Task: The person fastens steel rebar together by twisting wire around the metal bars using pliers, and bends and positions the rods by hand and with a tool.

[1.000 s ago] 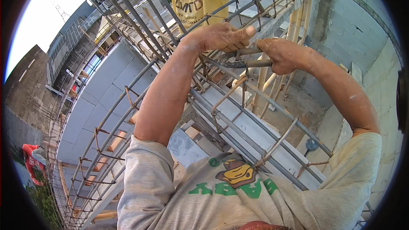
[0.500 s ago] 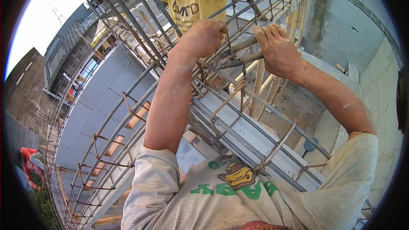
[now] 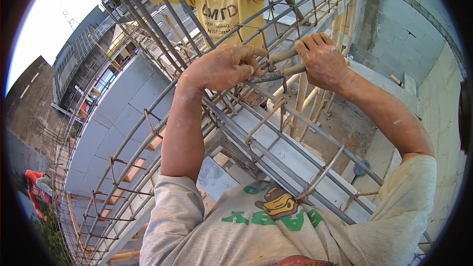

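Observation:
My right hand [image 3: 322, 64] is wrapped round the two pale handles of a pincer-like tool [image 3: 287, 55]. The tool's dark head lies by a rebar joint in the middle of the view. My left hand [image 3: 221, 66] is just left of that head, fingers bent and pressed together near the joint; anything between them is too small to make out. Steel bars with bent stirrups [image 3: 266, 120] run below both hands, and upright bars [image 3: 148, 19] rise at upper left.
Across the bars stands a co-worker in a yellow shirt [image 3: 217, 12], one arm raised toward the upright bars. A person in red [image 3: 34, 192] is far below left. Block walls [image 3: 111, 118] flank the cages. Bamboo poles [image 3: 300, 96] stand under the beam.
My left hand has moved down and slightly left, its fingers now lower beside the tool head. My right hand has shifted slightly down with the handles. The co-worker's arm has lowered a little.

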A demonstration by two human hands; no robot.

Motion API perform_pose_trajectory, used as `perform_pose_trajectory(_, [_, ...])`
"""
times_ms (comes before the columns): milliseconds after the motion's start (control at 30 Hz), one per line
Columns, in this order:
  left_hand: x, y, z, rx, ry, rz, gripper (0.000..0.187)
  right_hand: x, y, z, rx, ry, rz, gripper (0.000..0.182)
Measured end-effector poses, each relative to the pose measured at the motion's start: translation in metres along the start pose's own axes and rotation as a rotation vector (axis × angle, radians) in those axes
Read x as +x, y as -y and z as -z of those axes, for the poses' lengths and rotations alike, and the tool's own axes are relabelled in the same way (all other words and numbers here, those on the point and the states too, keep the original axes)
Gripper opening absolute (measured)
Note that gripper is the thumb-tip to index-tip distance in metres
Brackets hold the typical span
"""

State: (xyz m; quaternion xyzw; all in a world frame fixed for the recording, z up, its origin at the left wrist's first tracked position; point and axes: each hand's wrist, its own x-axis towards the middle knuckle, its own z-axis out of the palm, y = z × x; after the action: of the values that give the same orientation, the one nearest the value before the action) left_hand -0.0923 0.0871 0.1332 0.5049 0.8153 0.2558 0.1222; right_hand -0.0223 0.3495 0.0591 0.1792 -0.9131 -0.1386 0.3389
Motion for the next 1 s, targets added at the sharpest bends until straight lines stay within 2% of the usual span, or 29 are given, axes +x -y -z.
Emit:
perform_pose_trajectory(33, [-0.002, 0.004, 0.001, -0.009, 0.0, -0.062, 0.054, 0.0, -0.001, -0.001, 0.012, -0.004, 0.002, 0.033])
perform_pose_trajectory(133, [-0.007, 0.007, -0.007, -0.137, -0.062, -0.088, 0.051, -0.001, -0.003, -0.004, 0.039, 0.022, -0.003, 0.028])
perform_pose_trajectory(233, [-0.001, -0.023, -0.011, 0.026, -0.151, 0.109, 0.047, 0.002, 0.0, 0.003, 0.058, 0.078, -0.02, 0.025])
perform_pose_trajectory(333, [0.027, 0.008, -0.023, 0.134, -0.232, -0.022, 0.038, 0.004, -0.002, 0.003, 0.088, 0.148, -0.031, 0.024])
perform_pose_trajectory(467, [0.038, -0.008, -0.027, 0.337, -0.115, 0.042, 0.038, 0.01, -0.002, 0.006, 0.19, 0.392, -0.146, 0.023])
perform_pose_trajectory(600, [0.049, -0.01, -0.027, 0.325, 0.013, 0.133, 0.053, 0.019, -0.001, 0.02, 0.276, 0.59, -0.175, 0.022])
perform_pose_trajectory(633, [0.051, -0.005, -0.029, 0.294, 0.028, 0.141, 0.058, 0.022, 0.0, 0.025, 0.263, 0.563, -0.096, 0.028])
perform_pose_trajectory(733, [0.052, 0.002, -0.035, 0.275, 0.046, 0.185, 0.077, 0.052, -0.01, 0.059, 0.478, 1.065, -0.234, 0.026])
perform_pose_trajectory(767, [0.053, 0.002, -0.035, 0.283, 0.048, 0.204, 0.085, 0.06, -0.012, 0.06, 0.489, 1.128, -0.286, 0.027])
perform_pose_trajectory(867, [0.056, -0.01, -0.031, 0.276, 0.274, 0.242, 0.097, 0.072, -0.025, 0.052, 0.567, 1.202, -0.318, 0.028])
perform_pose_trajectory(900, [0.059, -0.01, -0.034, 0.288, 0.216, 0.245, 0.079, 0.075, -0.027, 0.051, 0.58, 1.234, -0.341, 0.029])
perform_pose_trajectory(1000, [0.076, -0.002, -0.037, 0.326, 0.301, 0.282, 0.056, 0.075, -0.025, 0.062, 0.556, 1.172, -0.332, 0.033])
